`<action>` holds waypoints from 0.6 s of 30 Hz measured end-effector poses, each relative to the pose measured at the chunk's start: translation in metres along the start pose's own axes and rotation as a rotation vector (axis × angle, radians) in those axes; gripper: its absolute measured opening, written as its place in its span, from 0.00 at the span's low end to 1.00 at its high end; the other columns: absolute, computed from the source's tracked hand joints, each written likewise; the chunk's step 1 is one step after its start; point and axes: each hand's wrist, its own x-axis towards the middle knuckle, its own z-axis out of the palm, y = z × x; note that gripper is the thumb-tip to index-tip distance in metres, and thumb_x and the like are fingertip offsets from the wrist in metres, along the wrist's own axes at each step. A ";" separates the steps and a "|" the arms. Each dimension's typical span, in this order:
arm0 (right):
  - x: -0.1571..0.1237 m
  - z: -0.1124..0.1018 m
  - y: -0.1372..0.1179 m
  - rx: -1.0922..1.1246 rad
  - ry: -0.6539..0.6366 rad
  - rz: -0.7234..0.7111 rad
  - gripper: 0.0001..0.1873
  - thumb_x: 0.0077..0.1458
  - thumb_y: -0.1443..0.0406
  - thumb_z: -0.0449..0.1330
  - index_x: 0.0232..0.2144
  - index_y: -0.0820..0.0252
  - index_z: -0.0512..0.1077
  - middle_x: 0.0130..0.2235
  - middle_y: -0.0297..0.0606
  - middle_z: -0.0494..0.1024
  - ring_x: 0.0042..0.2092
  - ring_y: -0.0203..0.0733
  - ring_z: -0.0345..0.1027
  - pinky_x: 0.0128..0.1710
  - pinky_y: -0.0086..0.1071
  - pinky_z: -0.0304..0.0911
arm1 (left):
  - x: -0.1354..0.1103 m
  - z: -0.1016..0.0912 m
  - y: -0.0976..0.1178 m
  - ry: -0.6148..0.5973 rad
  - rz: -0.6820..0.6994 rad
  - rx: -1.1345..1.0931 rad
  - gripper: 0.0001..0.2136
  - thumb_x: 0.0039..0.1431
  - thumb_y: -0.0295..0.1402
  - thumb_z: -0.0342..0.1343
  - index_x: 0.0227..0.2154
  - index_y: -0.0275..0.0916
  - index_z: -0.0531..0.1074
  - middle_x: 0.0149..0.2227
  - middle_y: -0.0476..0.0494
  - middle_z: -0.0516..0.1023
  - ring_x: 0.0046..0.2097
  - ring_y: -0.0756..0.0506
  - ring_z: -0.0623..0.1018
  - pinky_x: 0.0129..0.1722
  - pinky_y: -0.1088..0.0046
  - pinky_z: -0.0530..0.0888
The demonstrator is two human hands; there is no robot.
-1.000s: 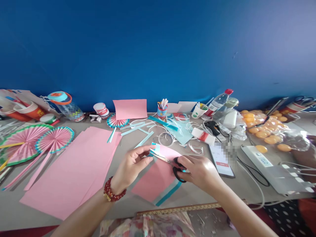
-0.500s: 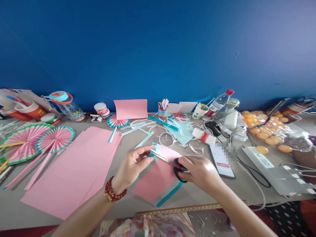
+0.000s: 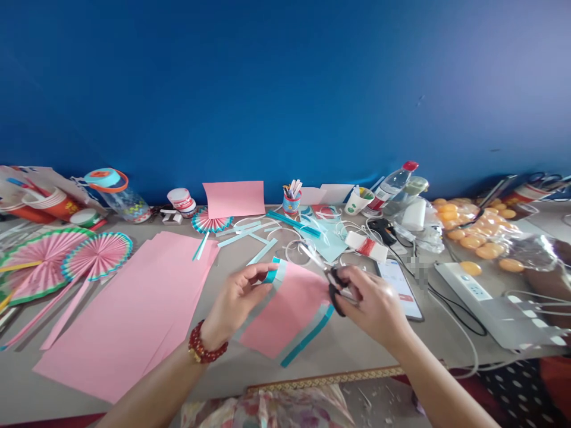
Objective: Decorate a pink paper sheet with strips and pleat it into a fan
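Note:
My left hand pinches the far left corner of a pink sheet edged with teal and pale blue bands, lifting that corner slightly off the table. My right hand grips black-handled scissors to the right of the sheet. The blades point up and to the left, clear of the paper. A red bead bracelet circles my left wrist.
Large pink sheets lie at left, pleated paper fans beyond them. A phone lies beside my right hand, a power strip and orange balls further right. Paper strips, cups and a bottle crowd the back.
The scissors left the sheet's top corner: my right hand lifted them up and to the right. My left hand still pinches the corner, now raised a little.

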 end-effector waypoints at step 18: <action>-0.003 0.043 -0.006 0.794 -0.138 0.466 0.10 0.44 0.64 0.63 0.27 0.57 0.64 0.24 0.28 0.65 0.24 0.31 0.56 0.23 0.26 0.54 | 0.024 -0.002 -0.017 -0.037 0.041 0.116 0.16 0.60 0.40 0.58 0.48 0.38 0.74 0.46 0.40 0.78 0.47 0.44 0.76 0.48 0.69 0.72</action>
